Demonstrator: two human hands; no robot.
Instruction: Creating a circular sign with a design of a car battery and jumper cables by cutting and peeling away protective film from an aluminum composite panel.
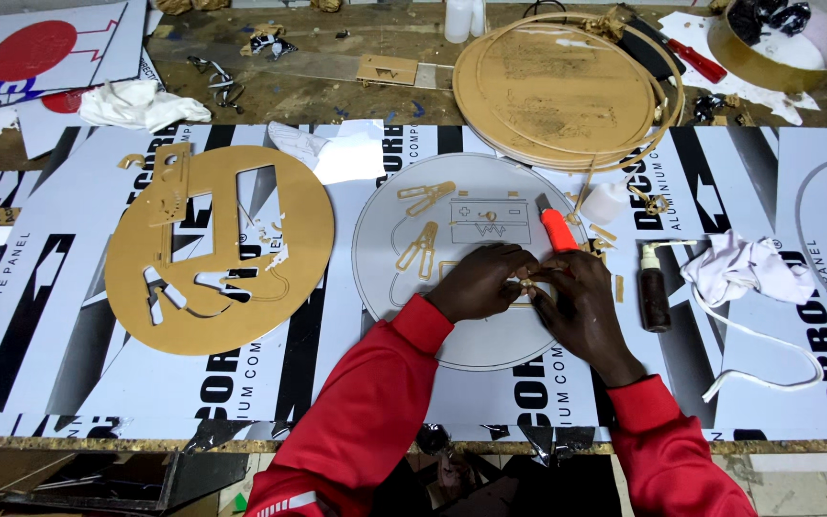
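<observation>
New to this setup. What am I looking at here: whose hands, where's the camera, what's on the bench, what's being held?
There is no machine: a person in red sleeves works with two bare hands. The single picture comes from a camera on that person's head, looking down at the bench.

The left hand and right hand meet over a pale round disc and pinch a small gold cut-out piece between the fingertips. Other gold shapes already lie on the disc. An orange-handled knife rests just beyond the hands.

To the left lies a large gold disc with shapes cut out; farther back, another gold disc. On the right stand a small dark glue bottle and a white cloth. Printed panel sheets cover the bench.
</observation>
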